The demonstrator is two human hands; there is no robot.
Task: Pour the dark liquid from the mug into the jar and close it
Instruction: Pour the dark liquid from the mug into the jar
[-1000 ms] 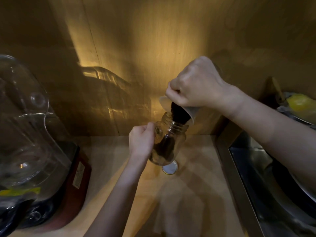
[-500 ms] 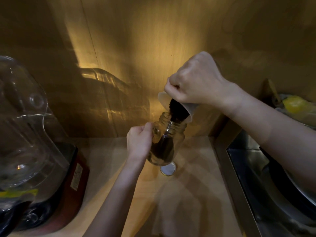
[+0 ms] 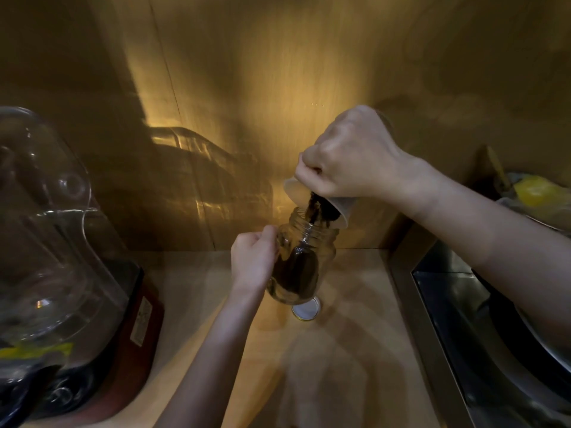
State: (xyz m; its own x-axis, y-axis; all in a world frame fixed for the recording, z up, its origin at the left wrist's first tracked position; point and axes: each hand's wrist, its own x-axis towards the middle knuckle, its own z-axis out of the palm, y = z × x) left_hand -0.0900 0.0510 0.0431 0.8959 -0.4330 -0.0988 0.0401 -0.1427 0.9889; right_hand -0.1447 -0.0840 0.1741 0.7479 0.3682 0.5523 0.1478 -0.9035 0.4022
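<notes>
Dim counter (image 3: 355,350) | R hand (image 3: 352,156) grips, hides mug (image 3: 336,208) | L hand (image 3: 253,261) clasps jar (image 3: 301,267)

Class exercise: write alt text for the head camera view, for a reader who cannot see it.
A right hand tips a white mug, pouring dark liquid into an open glass jar that the left hand steadies on a wooden counter. The jar's lid lies just behind it; a blender stands at left.
</notes>
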